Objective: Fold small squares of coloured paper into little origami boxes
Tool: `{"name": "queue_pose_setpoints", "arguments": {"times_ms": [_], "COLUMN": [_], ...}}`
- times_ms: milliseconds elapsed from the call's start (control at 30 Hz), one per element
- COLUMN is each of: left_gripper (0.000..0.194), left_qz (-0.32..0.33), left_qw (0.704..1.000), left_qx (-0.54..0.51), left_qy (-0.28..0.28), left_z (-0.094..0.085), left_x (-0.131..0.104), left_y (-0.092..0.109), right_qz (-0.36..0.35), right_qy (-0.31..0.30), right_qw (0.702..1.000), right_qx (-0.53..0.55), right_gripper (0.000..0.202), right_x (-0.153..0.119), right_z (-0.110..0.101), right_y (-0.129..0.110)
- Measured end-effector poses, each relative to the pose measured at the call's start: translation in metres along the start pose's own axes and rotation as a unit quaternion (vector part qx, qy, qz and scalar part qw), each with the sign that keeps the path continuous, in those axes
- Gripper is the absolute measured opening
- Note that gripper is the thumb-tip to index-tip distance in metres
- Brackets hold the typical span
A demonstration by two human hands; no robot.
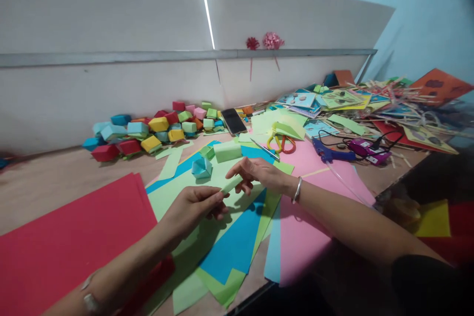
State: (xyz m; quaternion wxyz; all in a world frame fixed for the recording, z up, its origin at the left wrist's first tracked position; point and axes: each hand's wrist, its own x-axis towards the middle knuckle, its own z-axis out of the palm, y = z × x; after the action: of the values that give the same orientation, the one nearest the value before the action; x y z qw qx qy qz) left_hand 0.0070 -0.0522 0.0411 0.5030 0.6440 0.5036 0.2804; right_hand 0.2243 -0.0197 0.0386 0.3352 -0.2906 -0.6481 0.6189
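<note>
A folded strip of light green paper [231, 184] is pinched between the thumb and fingers of my left hand [200, 202], tilted up towards the right. Around its far end are the curved, parted fingers of my right hand [255, 175]; whether they touch the strip I cannot tell. Just beyond the hands, a small open light blue paper box [202, 168] sits on the paper sheets. Beside it lie a folded green paper piece [227, 151] and a smaller green one [207, 151]. Green sheets [174, 210] and a blue sheet [237, 237] spread under both hands.
Several coloured paper boxes [138, 129] are heaped at the back left, near a phone [233, 122]. Scissors [281, 144], a pen [264, 148] and a blue glue gun [333, 152] lie rightward. Red sheets [74, 242] and pink sheets [307, 227] flank the hands. Craft pieces crowd the back right.
</note>
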Motion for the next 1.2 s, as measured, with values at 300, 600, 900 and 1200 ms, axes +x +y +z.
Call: {"name": "queue_pose_setpoints", "arguments": {"times_ms": [300, 600, 900, 1200], "left_gripper": [0.042, 0.045, 0.038, 0.023], "left_qz": [0.036, 0.021, 0.118, 0.142], "left_qw": [0.998, 0.999, 0.964, 0.928], "left_qx": [0.050, 0.039, 0.229, 0.340], "left_qy": [0.008, 0.008, 0.063, 0.051], "left_z": [-0.002, 0.003, 0.006, 0.012], "left_x": [0.000, -0.002, -0.008, -0.016], "left_y": [-0.006, -0.007, -0.011, -0.008], "right_qz": [0.026, -0.172, -0.239, -0.186], "right_qy": [0.060, 0.071, 0.010, -0.029], "right_qw": [0.994, 0.906, 0.855, 0.741], "right_qx": [-0.086, -0.379, -0.460, -0.645], "right_gripper": [0.020, 0.016, 0.043, 0.027], "right_x": [0.003, -0.001, -0.003, -0.003], "right_z": [0.007, 0.004, 0.012, 0.027], "right_y": [0.001, 0.000, 0.004, 0.005]}}
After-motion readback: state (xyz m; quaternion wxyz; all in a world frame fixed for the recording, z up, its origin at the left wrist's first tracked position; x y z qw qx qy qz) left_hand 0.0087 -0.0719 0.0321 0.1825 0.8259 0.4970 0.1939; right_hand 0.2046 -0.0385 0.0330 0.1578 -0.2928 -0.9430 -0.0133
